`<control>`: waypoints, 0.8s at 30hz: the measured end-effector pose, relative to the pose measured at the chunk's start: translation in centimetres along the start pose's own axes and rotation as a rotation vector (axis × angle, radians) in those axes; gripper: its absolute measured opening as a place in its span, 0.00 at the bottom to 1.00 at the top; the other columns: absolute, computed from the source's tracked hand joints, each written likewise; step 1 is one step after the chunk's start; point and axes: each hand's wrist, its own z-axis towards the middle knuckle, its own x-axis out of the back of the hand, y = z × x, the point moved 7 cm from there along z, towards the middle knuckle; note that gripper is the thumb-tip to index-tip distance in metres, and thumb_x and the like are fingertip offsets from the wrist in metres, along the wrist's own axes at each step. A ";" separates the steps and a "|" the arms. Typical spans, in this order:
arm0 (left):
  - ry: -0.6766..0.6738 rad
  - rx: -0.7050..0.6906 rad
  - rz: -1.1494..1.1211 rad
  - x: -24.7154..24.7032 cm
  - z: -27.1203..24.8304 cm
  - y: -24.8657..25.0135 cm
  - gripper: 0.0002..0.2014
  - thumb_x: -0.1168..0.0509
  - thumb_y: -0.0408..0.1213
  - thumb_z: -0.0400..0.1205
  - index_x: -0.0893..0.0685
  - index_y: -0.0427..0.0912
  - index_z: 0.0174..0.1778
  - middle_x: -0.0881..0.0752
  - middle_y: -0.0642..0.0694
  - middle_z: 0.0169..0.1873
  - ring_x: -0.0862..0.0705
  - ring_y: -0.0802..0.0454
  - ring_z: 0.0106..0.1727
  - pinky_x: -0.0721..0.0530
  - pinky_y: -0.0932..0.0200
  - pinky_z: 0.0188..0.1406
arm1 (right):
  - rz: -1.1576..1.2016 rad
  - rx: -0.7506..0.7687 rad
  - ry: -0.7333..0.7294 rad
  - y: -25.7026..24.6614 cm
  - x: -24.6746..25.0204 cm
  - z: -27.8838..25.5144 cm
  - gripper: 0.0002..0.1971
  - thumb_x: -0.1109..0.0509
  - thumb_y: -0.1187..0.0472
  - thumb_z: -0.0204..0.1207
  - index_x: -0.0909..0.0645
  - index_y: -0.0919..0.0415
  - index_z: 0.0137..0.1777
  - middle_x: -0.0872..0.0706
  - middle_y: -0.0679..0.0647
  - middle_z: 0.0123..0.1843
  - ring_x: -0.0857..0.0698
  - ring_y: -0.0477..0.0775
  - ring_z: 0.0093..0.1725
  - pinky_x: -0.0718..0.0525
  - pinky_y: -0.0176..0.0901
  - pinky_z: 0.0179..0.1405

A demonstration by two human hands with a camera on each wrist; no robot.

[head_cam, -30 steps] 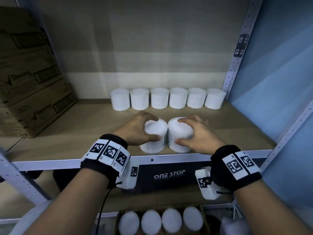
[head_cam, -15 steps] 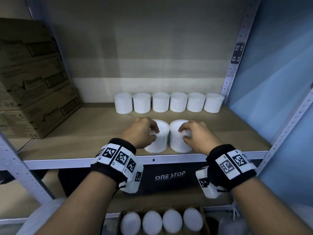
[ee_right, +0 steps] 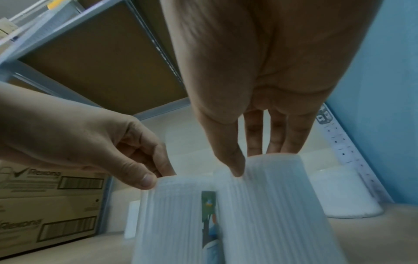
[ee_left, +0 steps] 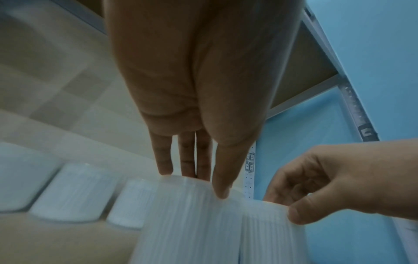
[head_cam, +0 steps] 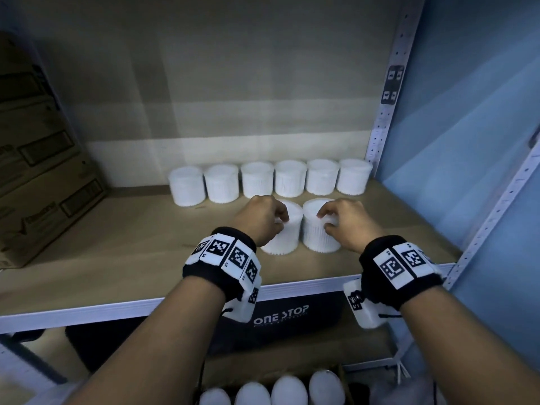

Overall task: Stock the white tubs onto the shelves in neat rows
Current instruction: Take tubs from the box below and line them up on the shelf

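Observation:
Two white ribbed tubs stand side by side on the wooden shelf [head_cam: 122, 252], just in front of a back row of several tubs [head_cam: 257, 179]. My left hand [head_cam: 279, 222] grips the left tub [head_cam: 287, 238] by its top rim, thumb on the near edge and fingers over the far edge. My right hand [head_cam: 324, 220] holds the right tub [head_cam: 317, 238] the same way. In the left wrist view my left hand [ee_left: 199, 182] pinches the left tub [ee_left: 181, 223]. In the right wrist view my right hand [ee_right: 255, 160] pinches the right tub [ee_right: 282, 205], and the left tub [ee_right: 176, 205] touches it.
Stacked cardboard boxes [head_cam: 43, 185] fill the shelf's left end. A perforated metal upright [head_cam: 382, 127] and a blue wall bound the right. Below the shelf edge [head_cam: 117, 308] lie a black bag [head_cam: 280, 312] and a carton of more tubs [head_cam: 271, 393].
Both hands slid the two tubs back from the shelf's front edge toward the back row. The fingers went from wrapping the tubs' sides to pinching their top rims.

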 end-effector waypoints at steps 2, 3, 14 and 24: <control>0.008 -0.012 -0.019 -0.6 1.5 0.5 0.11 0.34 0.32 0.80 0.12 0.44 0.56 0.14 0.45 0.58 0.18 0.51 0.60 0.27 0.67 0.50 | -0.003 -0.012 0.015 1.2 0.4 1.1 0.14 0.30 0.68 0.74 0.14 0.58 0.59 0.15 0.57 0.62 0.16 0.56 0.61 0.19 0.44 0.63; 0.009 -0.015 -0.033 -0.9 2.2 0.7 0.11 0.34 0.31 0.80 0.12 0.43 0.56 0.14 0.45 0.58 0.18 0.50 0.60 0.26 0.67 0.50 | 0.002 -0.019 0.018 1.8 0.5 1.5 0.15 0.30 0.68 0.74 0.14 0.59 0.60 0.15 0.58 0.62 0.16 0.56 0.61 0.20 0.43 0.63; -0.019 -0.036 -0.147 -3.4 8.4 1.7 0.11 0.34 0.31 0.80 0.13 0.40 0.58 0.13 0.45 0.58 0.16 0.51 0.61 0.26 0.68 0.53 | -0.043 -0.078 0.036 6.0 1.1 5.8 0.15 0.32 0.69 0.75 0.16 0.61 0.61 0.15 0.61 0.63 0.19 0.60 0.64 0.20 0.45 0.64; -0.004 -0.076 -0.201 -6.0 13.2 4.1 0.12 0.35 0.31 0.81 0.13 0.40 0.58 0.12 0.44 0.58 0.16 0.51 0.62 0.26 0.68 0.53 | -0.088 -0.155 0.069 10.7 2.2 8.7 0.14 0.30 0.66 0.75 0.15 0.57 0.59 0.19 0.61 0.64 0.17 0.61 0.60 0.19 0.45 0.63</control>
